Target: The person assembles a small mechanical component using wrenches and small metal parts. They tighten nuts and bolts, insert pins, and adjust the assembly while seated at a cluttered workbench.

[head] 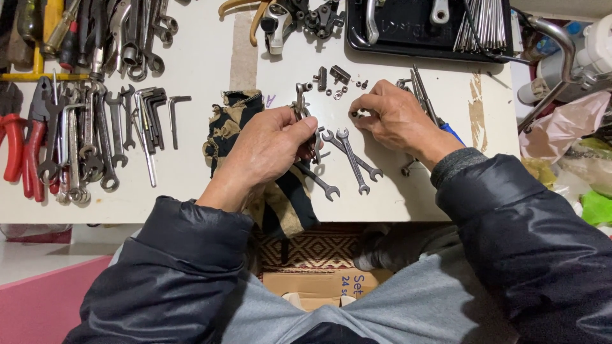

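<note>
Now two hands [268, 150] [395, 121] work above three small spanners [347, 159].

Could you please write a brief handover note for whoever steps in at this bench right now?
Left hand: grip shut on a small metal brake part, held over the dirty rag.
Right hand: fingertips pinching a tiny piece on the white table; too small to identify.
Nearby: loose nuts and bolts above the hands, three small spanners between them.
Done: part lifted off the table.
Left: loose small pieces not yet fitted.
</note>
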